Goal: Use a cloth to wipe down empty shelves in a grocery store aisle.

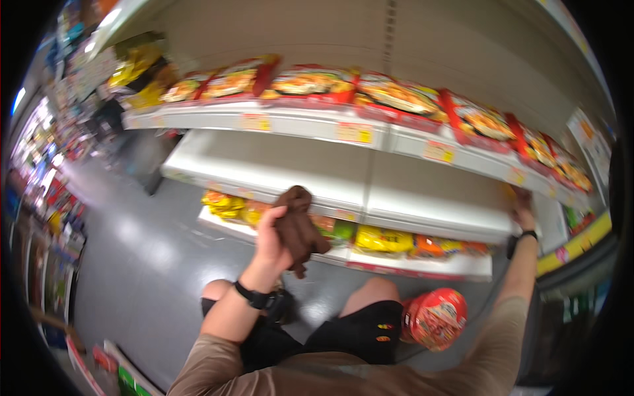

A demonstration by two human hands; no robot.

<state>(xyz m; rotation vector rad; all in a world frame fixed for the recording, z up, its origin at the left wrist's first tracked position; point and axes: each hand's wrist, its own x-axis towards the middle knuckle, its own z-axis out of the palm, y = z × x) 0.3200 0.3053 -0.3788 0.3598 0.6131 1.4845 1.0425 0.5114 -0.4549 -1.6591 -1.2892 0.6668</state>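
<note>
My left hand (271, 245) grips a crumpled brown cloth (299, 225), raised in front of the white middle shelf (297, 166). At that shelf's right end is my right hand (522, 210), just under the upper shelf's edge. Its fingers are blurred and partly hidden; an orange-yellow patch shows beside them, and I cannot tell whether it is held. Red packets of instant noodles (312, 81) stand in a row on the upper shelf (307, 119). Yellow and orange packets (384, 239) lie on the bottom shelf (421, 265).
A red round tub or pack (438, 319) is by my right knee on the grey floor (148, 267). A yellow-edged display (574, 242) borders the right side. Yellow packages (141, 74) hang or stand at the upper left. Blurred goods (54, 208) line the aisle's far side.
</note>
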